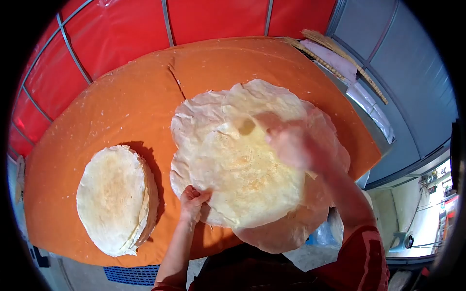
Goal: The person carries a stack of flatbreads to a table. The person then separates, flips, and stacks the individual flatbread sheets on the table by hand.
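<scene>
Several large, thin, pale flatbreads lie overlapped in front of me, their edges wavy and the nearest hanging over the table's front edge. My left hand is closed in a pinch at the near left rim of the upper sheet. Over the right part of the same sheet, my right hand is smeared by motion, so its fingers cannot be read. Just left of it is a small brownish patch that I cannot make out. To the left stands a neat stack of round flatbreads, lightly browned on top.
An orange cloth, dusted with crumbs, covers the table. Two straw brushes and a pale cloth rest along the far right edge beside a shiny wrapped item. A red sheet wall with metal bars stands behind. A blue crate sits below.
</scene>
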Demonstrator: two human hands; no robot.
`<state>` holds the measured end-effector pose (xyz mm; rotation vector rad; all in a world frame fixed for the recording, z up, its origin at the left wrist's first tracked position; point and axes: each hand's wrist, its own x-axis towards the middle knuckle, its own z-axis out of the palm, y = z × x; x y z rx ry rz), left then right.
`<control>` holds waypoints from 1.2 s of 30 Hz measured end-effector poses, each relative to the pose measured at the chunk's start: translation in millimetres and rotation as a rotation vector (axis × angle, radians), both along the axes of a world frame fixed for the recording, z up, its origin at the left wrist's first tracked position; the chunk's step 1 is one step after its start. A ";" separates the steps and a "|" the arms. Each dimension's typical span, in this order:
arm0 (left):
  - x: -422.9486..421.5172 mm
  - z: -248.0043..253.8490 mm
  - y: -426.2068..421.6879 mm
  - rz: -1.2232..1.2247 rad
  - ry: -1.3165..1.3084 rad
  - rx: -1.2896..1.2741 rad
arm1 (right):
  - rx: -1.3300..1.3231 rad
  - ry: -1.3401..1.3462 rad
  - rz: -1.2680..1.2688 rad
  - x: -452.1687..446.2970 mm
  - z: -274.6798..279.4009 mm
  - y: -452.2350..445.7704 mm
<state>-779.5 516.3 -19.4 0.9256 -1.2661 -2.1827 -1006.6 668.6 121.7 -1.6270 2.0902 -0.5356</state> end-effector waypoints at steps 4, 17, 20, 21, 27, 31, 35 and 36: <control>6.5 -5.1 8.3 -0.066 -0.018 0.085 | 0.312 0.401 0.161 62.4 -85.0 0.3; 10.5 -8.9 7.2 -0.114 -0.039 0.133 | 0.033 0.659 -0.107 116.6 -71.5 5.7; 11.8 4.0 3.7 -0.108 0.139 0.364 | -0.152 0.615 -0.168 142.3 -114.1 17.6; 12.1 7.4 1.9 -0.114 0.139 0.365 | -0.089 0.894 -0.159 151.0 -143.3 24.5; -16.5 -42.1 -1.3 -0.122 0.063 -0.294 | -0.082 0.523 -0.237 174.2 -126.8 19.6; -22.0 15.2 2.5 -0.148 -0.430 -0.965 | -0.112 0.467 -0.225 170.9 -126.1 15.4; -28.6 -23.0 -25.8 -0.021 -0.368 -0.910 | -0.111 0.444 -0.210 167.3 -126.7 16.5; -30.6 -29.7 -31.8 0.079 -0.288 -0.751 | -0.127 0.433 -0.205 166.6 -127.8 17.5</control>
